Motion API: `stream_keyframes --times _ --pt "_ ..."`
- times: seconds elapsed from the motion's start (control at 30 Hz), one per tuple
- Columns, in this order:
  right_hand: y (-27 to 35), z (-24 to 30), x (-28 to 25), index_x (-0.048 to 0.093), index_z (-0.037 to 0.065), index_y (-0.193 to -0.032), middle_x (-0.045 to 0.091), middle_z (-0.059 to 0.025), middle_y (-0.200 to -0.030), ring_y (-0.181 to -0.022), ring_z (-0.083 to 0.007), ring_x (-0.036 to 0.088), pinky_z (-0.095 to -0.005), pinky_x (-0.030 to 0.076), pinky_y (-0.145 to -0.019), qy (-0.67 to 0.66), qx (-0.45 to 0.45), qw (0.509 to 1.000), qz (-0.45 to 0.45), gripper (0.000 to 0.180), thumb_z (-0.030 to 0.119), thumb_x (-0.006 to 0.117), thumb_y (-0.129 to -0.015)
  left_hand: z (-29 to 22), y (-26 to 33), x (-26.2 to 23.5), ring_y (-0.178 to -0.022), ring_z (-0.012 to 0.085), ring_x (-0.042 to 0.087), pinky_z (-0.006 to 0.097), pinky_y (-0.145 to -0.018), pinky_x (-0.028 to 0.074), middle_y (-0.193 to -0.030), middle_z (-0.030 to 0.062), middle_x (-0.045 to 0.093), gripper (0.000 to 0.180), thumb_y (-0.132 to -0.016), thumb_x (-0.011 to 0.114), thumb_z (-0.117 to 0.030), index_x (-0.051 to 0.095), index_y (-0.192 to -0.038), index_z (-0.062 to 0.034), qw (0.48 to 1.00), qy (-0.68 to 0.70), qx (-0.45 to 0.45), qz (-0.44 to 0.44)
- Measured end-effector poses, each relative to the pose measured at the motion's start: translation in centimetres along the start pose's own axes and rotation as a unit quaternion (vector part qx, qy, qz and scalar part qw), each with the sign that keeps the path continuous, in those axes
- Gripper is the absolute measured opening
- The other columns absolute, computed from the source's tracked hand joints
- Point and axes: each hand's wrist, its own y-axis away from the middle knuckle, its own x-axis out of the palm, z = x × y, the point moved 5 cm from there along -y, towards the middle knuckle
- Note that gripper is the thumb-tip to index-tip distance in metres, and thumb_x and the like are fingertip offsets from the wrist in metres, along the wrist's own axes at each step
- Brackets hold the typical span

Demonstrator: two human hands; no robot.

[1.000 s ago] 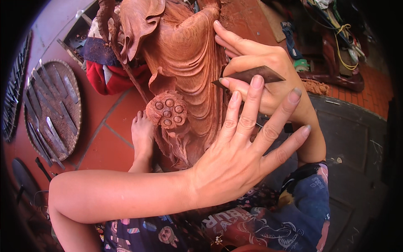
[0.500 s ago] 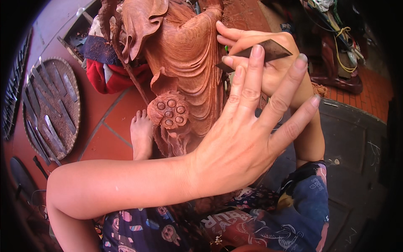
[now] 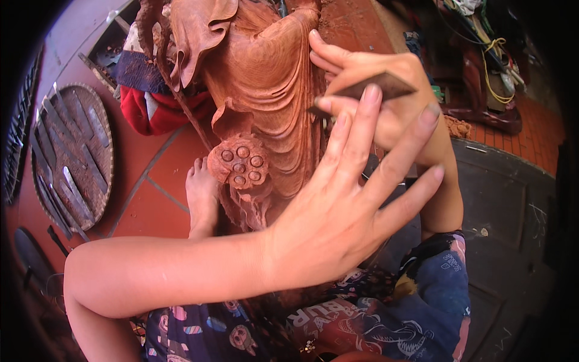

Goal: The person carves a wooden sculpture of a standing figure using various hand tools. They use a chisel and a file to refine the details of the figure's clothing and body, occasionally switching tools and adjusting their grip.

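Observation:
My left hand [image 3: 325, 232] reaches across from the lower left with its back up and fingers spread. Its fingertips overlap a dark, flat, diamond-shaped piece [image 3: 386, 85]; whether they press on it I cannot tell. My right hand [image 3: 407, 111], farther off, grips that piece between thumb and fingers; its material is unclear. Its upper fingers lie by the side of a reddish carved wooden statue [image 3: 259, 78]. Flowing robe folds cover the statue, and a carved lotus pod [image 3: 240, 164] stands out at its lower front. My left thumb is hidden.
On the left, a round woven tray [image 3: 102, 202] holds several chisels and blades on red floor tiles. A bare foot [image 3: 202, 193] rests beside the statue. Red and dark cloth [image 3: 145, 111] lies behind it. A dark panel [image 3: 506, 223] fills the right, below a yellow cord [image 3: 497, 93].
My left hand has shifted slightly left and down, its rightmost finger most. The right hand still grips the dark piece, now slightly lower in view. The whole scene has shifted a little left.

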Motion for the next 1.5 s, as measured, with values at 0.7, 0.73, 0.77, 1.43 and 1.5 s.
stream_keyframes --times 0.7,0.73,0.77,1.43,1.5 --pt "-0.2 -1.6 -0.4 0.068 -0.008 -0.119 0.074 -0.0238 -0.112 -0.096 -0.0229 0.075 -0.0352 0.062 -0.081 -0.132 0.063 0.989 -0.022 0.039 0.005 0.075 -0.083 0.7 -1.2 -0.9 -0.145 0.0653 0.012 0.069 -0.117 0.022 -0.164 0.0321 0.014 0.080 -0.075 0.078 -0.016 0.048 -0.150 -0.0137 1.000 0.007 0.017 -0.001" --pt "-0.5 -1.6 -0.4 0.069 -0.007 -0.118 0.073 -0.0236 -0.113 -0.095 -0.0234 0.075 -0.0350 0.062 -0.081 -0.129 0.050 0.990 -0.023 0.037 0.005 0.074 -0.084 0.8 -1.5 -1.1 -0.145 0.0652 0.013 0.069 -0.117 0.023 -0.164 0.0321 0.015 0.077 -0.077 0.076 -0.016 0.049 -0.148 -0.0123 1.000 0.003 0.018 -0.004" --pt "-0.4 -1.2 -0.4 0.069 -0.006 -0.117 0.073 -0.0234 -0.114 -0.095 -0.0240 0.074 -0.0349 0.062 -0.082 -0.089 0.007 0.996 -0.003 0.034 0.005 0.074 -0.084 0.4 -1.3 -1.0 -0.145 0.0649 0.015 0.069 -0.115 0.027 -0.164 0.0314 0.015 0.067 -0.080 0.071 -0.016 0.051 -0.145 -0.0092 1.000 0.005 0.019 -0.010" --pt "1.5 1.3 -2.6 0.066 -0.006 -0.103 0.071 -0.0135 -0.096 -0.080 -0.0149 0.069 -0.0289 0.058 -0.070 -0.135 0.032 0.987 -0.085 0.012 -0.004 0.065 -0.091 -1.3 -0.6 -2.5 -0.139 0.0421 0.049 0.052 -0.112 0.044 -0.144 0.0217 0.057 0.044 -0.093 0.057 -0.016 0.061 -0.137 -0.0082 0.979 -0.019 0.169 0.110" --pt "2.7 1.4 -2.1 0.064 -0.005 -0.107 0.067 -0.0133 -0.096 -0.076 -0.0149 0.068 -0.0252 0.056 -0.067 -0.224 0.019 0.967 -0.124 0.013 -0.003 0.065 -0.094 -1.2 1.9 -3.4 -0.112 0.0257 0.070 0.037 -0.100 0.055 -0.116 0.0118 0.073 0.032 -0.093 0.060 -0.019 0.070 -0.121 -0.0059 0.957 -0.003 0.217 0.194"
